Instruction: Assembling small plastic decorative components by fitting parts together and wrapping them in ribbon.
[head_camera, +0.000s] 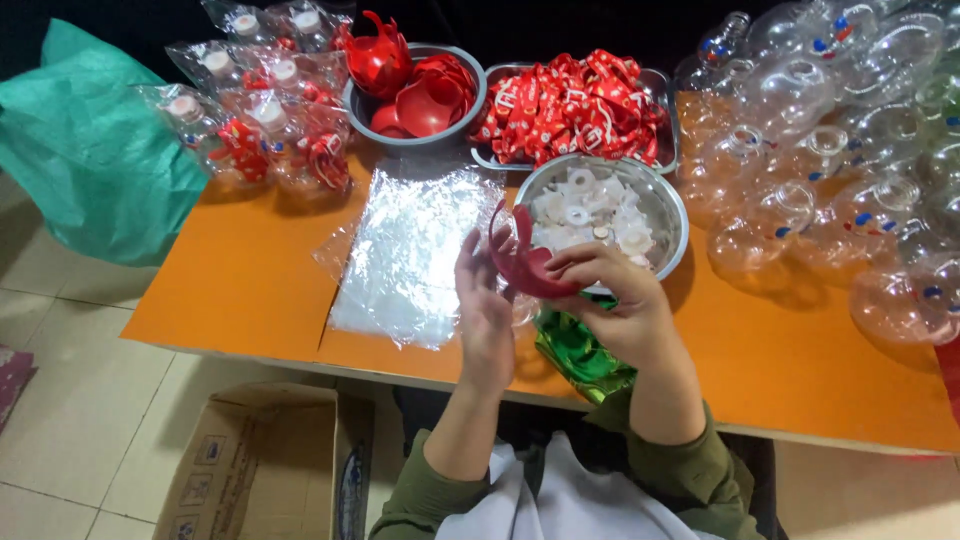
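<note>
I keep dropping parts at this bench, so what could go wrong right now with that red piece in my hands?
1. The red plastic piece is held above the table's front edge by the left hand and right hand; a slip could send it into the open cardboard box or to the floor.
2. The right hand is close to the bowl of white rings and might nudge it.

Bare hands, olive-green long sleeves (690, 465) pushed back at the forearms, white apron (560, 500) in front.
</note>
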